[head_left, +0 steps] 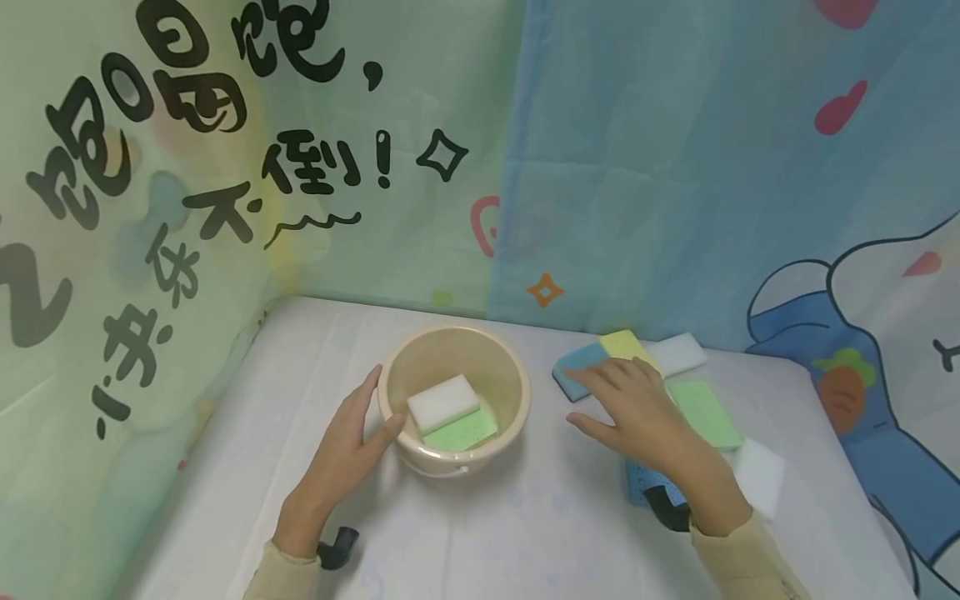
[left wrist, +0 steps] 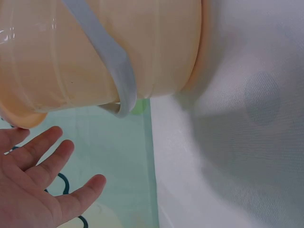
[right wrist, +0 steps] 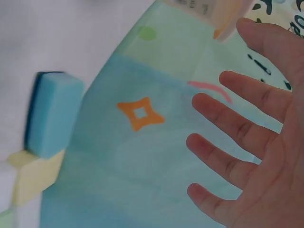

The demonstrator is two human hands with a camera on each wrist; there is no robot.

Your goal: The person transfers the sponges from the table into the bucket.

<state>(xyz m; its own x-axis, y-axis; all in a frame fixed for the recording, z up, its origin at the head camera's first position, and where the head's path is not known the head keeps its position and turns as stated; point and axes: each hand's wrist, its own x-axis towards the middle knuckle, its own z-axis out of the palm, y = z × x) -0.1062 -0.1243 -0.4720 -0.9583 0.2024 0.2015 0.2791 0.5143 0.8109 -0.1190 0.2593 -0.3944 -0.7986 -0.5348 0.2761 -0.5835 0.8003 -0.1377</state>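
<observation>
While my spread left hand [head_left: 341, 460] touches the bucket [head_left: 450, 350], loading seems underway.
Right of centre, my spread right hand [head_left: 637, 417] likely needs to pinch the blue sponge [head_left: 579, 365].

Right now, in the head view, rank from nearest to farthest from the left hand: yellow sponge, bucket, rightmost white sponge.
1. Bucket: touching the left hand.
2. Yellow sponge: right of the bucket.
3. Rightmost white sponge: farther right and lower in the picture.

Two pale beige sleeves [head_left: 742, 560], a curved black piece [head_left: 341, 548] just beyond each, and slim bare fingers [right wrist: 233, 124].
</observation>
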